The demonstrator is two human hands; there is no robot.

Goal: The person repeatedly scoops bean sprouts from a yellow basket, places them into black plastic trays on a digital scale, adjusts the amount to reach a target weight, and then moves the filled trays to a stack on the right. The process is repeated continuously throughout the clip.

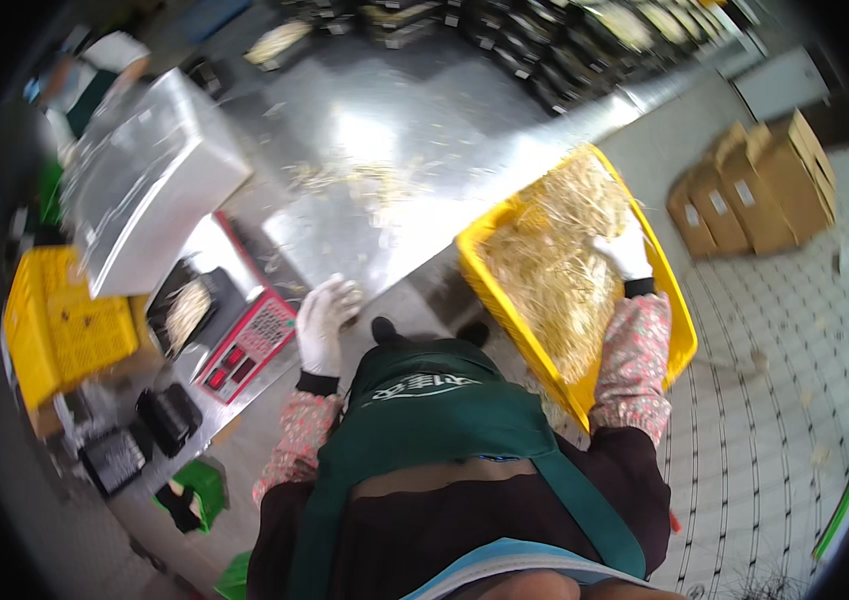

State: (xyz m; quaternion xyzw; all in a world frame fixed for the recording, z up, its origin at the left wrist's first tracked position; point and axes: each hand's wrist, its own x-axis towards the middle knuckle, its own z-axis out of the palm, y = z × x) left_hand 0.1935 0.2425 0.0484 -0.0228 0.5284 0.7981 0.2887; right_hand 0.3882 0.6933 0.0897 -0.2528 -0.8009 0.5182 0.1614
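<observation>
My right hand (627,252), in a white glove, reaches into a yellow crate (680,315) filled with thin straw-coloured strands (555,270). Its fingers are partly buried among the strands, so their grip is hidden. My left hand (321,322), gloved in white too, is near the metal table's edge with its fingers loosely bent and apart; nothing shows in it. Just left of that hand stands a red-and-white weighing scale (245,355). On the scale rests a black tray (215,300) with a small bundle of the same pale strands (188,312).
A large white foam box (160,180) stands behind the scale, beside another yellow crate (70,320). Black trays (170,415) lie at the lower left. Filled trays (545,50) line the metal table's (295,240) far side. Cardboard boxes (760,190) stand right; another person (95,85) is far left.
</observation>
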